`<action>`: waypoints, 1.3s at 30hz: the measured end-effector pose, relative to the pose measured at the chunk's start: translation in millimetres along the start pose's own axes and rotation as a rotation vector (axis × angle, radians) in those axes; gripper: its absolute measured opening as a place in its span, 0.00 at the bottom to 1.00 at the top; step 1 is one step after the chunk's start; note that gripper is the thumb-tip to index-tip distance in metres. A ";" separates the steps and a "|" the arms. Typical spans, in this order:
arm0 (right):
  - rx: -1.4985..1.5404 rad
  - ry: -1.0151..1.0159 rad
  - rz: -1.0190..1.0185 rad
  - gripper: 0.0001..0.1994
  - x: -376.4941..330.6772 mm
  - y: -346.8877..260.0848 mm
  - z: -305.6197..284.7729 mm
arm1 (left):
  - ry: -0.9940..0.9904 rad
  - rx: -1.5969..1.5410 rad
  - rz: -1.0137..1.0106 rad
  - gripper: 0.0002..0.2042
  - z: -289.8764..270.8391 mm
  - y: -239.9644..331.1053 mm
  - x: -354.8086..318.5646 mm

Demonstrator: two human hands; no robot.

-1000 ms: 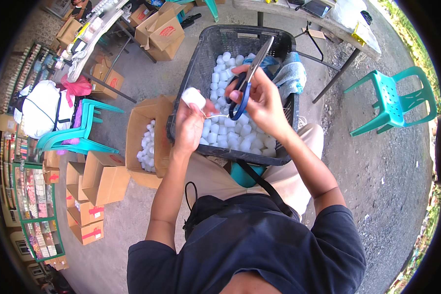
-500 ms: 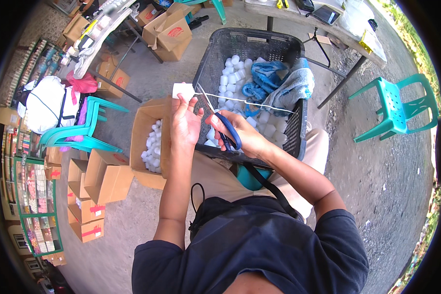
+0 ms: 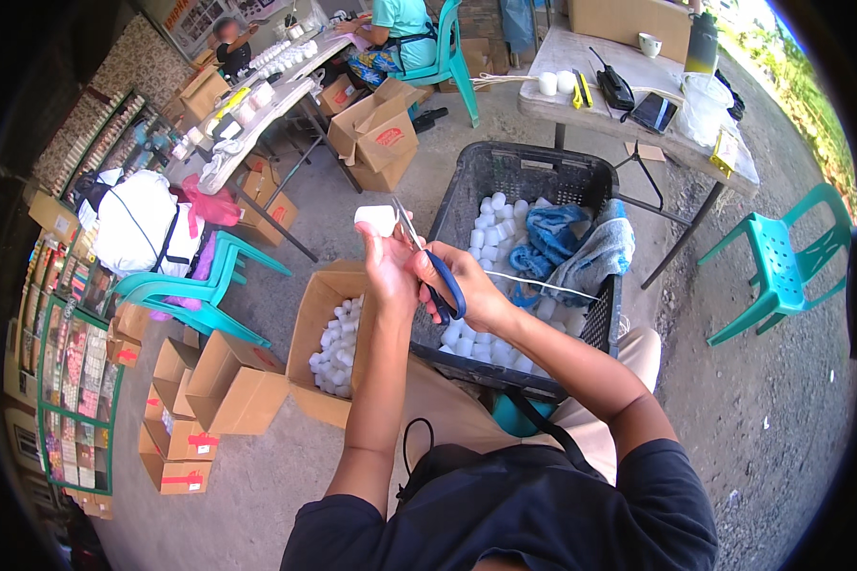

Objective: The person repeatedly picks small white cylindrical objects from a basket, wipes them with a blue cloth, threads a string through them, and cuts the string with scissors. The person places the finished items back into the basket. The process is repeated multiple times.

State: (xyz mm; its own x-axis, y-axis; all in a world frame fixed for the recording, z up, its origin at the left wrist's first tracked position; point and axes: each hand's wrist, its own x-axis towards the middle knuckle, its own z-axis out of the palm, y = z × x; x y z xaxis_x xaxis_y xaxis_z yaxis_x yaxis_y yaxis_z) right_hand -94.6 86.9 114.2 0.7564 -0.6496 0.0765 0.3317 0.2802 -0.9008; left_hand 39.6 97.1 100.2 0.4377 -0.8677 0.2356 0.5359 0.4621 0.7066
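Observation:
A short white cylinder that looks like a candle [image 3: 376,220] rests in the fingers of my left hand [image 3: 388,269], its palm turned up. My right hand [image 3: 476,290] is closed around the dark blue handles of a pair of scissors [image 3: 447,285]. The blades point up and sit against the candle's right side. Both hands are close together, nearly touching. A thin white cord [image 3: 548,285] runs right from behind my right hand across the crate; my hand hides whether it joins the candle. Below lies a black plastic crate [image 3: 486,164] of similar white cylinders.
Blue and grey towels [image 3: 595,243] lie in the crate. An open cardboard box [image 3: 307,357] of white cylinders stands left of it. A table [image 3: 581,57] with a radio [image 3: 615,90] is ahead right, a green chair [image 3: 776,243] at right. Another person [image 3: 400,38] sits at the far table.
The view has tilted up, showing more of the tables and people. My hands have come closer together, and the scissor blades have moved up against the candle.

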 end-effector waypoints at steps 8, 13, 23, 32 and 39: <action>-0.436 0.157 0.049 0.27 8.1 24.7 -66.0 | 0.405 -0.095 -0.124 0.29 -98.4 10.2 -36.0; -1.653 0.124 0.235 0.22 13.2 93.9 -160.2 | 0.724 -0.428 -0.251 0.32 -252.8 20.9 -40.1; -1.642 -0.482 0.426 0.12 7.7 152.4 -182.8 | 1.263 0.125 -0.316 0.33 -433.6 20.2 -64.8; -1.677 -0.309 0.132 0.18 80.3 179.8 -188.8 | 0.835 0.528 -0.285 0.30 -315.6 36.5 1.9; -1.859 -0.224 0.166 0.25 101.8 240.0 -169.5 | 0.058 0.662 -0.149 0.13 -74.0 -9.5 1.6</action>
State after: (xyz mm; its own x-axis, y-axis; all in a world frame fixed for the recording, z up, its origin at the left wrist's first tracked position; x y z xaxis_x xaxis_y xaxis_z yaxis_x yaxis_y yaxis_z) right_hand -33.5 -31.8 -166.7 0.8135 -0.5643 -0.1404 -0.5807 -0.8008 -0.1463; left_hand 88.7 104.9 44.5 0.4416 -0.8936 0.0810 0.0470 0.1132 0.9925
